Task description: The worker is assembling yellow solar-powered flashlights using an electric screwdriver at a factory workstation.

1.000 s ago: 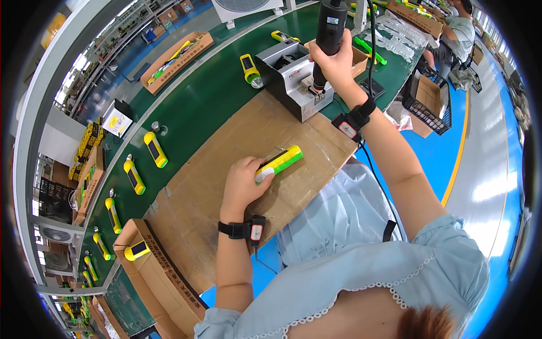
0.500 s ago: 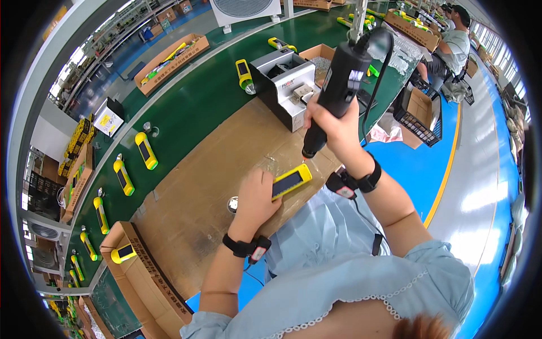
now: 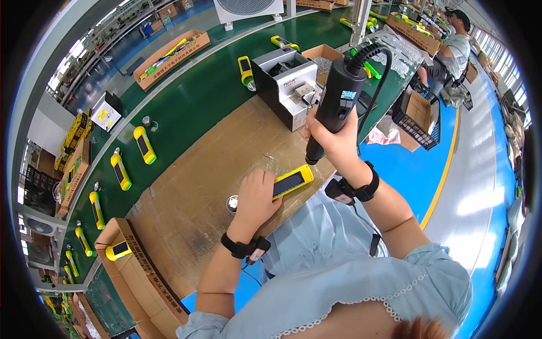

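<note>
My right hand (image 3: 334, 137) is wrapped round a black electric screwdriver (image 3: 339, 90), held upright with its cable curving off the top. Its tip meets the far right end of a yellow flashlight (image 3: 300, 176) with a dark rectangular panel; whether it sits in a screw is hidden. The flashlight lies on the cardboard sheet (image 3: 192, 169), panel side up. My left hand (image 3: 257, 195) is closed over its near left end and presses it down, covering that part. Beside my left fingers lies a small round silvery part (image 3: 232, 204).
A black-and-white machine (image 3: 285, 87) stands beyond the sheet. Several yellow flashlights (image 3: 144, 145) line the green bench at left. An open carton (image 3: 127, 282) holding one flashlight stands at near left. A black crate (image 3: 416, 116) is at right; a person (image 3: 454, 48) sits farther back.
The screwdriver has come down a little, its tip now against the flashlight's end. My left hand keeps its hold. The whole view has shifted slightly.
</note>
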The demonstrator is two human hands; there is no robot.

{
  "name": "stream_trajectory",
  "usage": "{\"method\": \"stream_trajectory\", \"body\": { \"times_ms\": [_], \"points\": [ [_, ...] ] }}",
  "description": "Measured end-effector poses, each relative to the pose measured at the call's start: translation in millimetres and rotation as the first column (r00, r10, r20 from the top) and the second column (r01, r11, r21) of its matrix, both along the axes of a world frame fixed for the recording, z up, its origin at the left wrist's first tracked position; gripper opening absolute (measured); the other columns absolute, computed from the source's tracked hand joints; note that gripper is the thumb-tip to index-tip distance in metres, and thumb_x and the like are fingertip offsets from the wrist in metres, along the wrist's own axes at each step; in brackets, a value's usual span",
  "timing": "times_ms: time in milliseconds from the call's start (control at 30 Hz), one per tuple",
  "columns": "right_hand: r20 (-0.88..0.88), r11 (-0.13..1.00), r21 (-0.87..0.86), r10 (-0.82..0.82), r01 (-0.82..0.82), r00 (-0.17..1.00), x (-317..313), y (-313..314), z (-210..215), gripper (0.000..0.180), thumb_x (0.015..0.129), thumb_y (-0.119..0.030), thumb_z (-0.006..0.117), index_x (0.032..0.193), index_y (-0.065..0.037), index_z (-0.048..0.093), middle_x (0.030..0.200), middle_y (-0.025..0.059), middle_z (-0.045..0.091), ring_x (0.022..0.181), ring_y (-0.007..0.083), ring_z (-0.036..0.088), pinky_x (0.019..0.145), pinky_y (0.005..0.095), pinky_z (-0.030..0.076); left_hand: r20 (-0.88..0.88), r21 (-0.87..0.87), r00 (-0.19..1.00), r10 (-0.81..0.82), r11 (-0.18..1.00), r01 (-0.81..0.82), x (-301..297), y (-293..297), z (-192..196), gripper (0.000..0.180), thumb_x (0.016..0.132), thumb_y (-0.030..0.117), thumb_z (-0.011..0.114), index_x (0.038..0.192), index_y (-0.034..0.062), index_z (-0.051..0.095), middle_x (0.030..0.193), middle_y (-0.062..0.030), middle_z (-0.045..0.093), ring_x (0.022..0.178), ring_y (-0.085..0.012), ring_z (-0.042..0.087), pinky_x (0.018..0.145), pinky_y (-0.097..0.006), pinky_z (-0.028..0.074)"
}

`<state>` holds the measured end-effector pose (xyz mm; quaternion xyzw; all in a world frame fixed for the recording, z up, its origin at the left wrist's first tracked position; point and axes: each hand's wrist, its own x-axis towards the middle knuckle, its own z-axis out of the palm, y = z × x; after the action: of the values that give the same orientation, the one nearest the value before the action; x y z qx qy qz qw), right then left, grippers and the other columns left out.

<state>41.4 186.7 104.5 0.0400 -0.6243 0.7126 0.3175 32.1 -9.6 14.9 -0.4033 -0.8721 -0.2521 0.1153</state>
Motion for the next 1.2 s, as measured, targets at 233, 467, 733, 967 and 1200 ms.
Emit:
{"method": "stream_trajectory", "body": {
  "times_ms": [233, 467, 733, 967, 1200],
  "points": [
    [-0.016, 0.999, 0.007, 0.05, -0.05, 0.999, -2, -4, -8, 0.055, 0.069, 0.002, 0.067, 0.117, -0.005, 0.039, 0.083, 0.0007, 0.054, 0.069, 0.0075, 0.054, 0.063, 0.024, 0.045, 0.014, -0.031, 1.0, -0.009, 0.999, 0.01, 1, 0, 2, 0.039, 0.06, 0.013, 0.073, 0.091, 0.0043, 0.052, 0.088, -0.0129, 0.048, 0.084, -0.0315, 0.052, 0.073, -0.04, 0.043],
    [0.022, 0.987, 0.072, 0.145, -0.146, 0.989, -15, -1, -33, 0.058, 0.068, -0.001, 0.068, 0.119, -0.004, 0.041, 0.084, 0.0007, 0.053, 0.072, 0.0074, 0.052, 0.065, 0.0241, 0.045, 0.129, 0.021, 0.991, 0.016, 1.0, -0.018, -2, -4, 0, 0.041, 0.06, 0.017, 0.078, 0.092, 0.0058, 0.056, 0.088, -0.0123, 0.053, 0.083, -0.032, 0.054, 0.07, -0.041, 0.045],
    [0.071, 0.989, 0.131, 0.054, -0.063, 0.996, -21, 0, -42, 0.053, 0.067, -0.006, 0.07, 0.112, -0.004, 0.043, 0.081, 0.001, 0.051, 0.071, 0.0079, 0.049, 0.065, 0.0244, 0.044, 0.113, 0.007, 0.993, 0.019, 1.0, -0.02, -2, -4, 0, 0.04, 0.061, 0.018, 0.078, 0.092, 0.0061, 0.056, 0.088, -0.0121, 0.052, 0.081, -0.032, 0.055, 0.07, -0.041, 0.044],
    [-0.001, 0.995, 0.084, 0.062, -0.062, 0.998, -21, 1, -35, 0.044, 0.071, -0.005, 0.069, 0.105, -0.005, 0.041, 0.075, 0.0022, 0.053, 0.063, 0.0089, 0.051, 0.056, 0.0248, 0.044, 0.124, 0.022, 0.992, 0.021, 0.999, -0.024, -2, -6, 1, 0.04, 0.06, 0.02, 0.079, 0.093, 0.007, 0.058, 0.087, -0.0116, 0.054, 0.083, -0.0318, 0.056, 0.071, -0.041, 0.046],
    [-0.372, 0.97, -0.025, -0.235, 0.243, 0.898, -68, 49, 15, 0.05, 0.075, -0.004, 0.071, 0.112, -0.005, 0.037, 0.079, 0.0046, 0.057, 0.065, 0.0128, 0.059, 0.059, 0.0273, 0.049, 0.017, 0.01, 0.999, 0.044, 0.999, -0.044, -1, -2, 5, 0.042, 0.063, 0.023, 0.078, 0.099, 0.0078, 0.061, 0.088, -0.0099, 0.058, 0.084, -0.029, 0.056, 0.073, -0.038, 0.044]
  ]
}}
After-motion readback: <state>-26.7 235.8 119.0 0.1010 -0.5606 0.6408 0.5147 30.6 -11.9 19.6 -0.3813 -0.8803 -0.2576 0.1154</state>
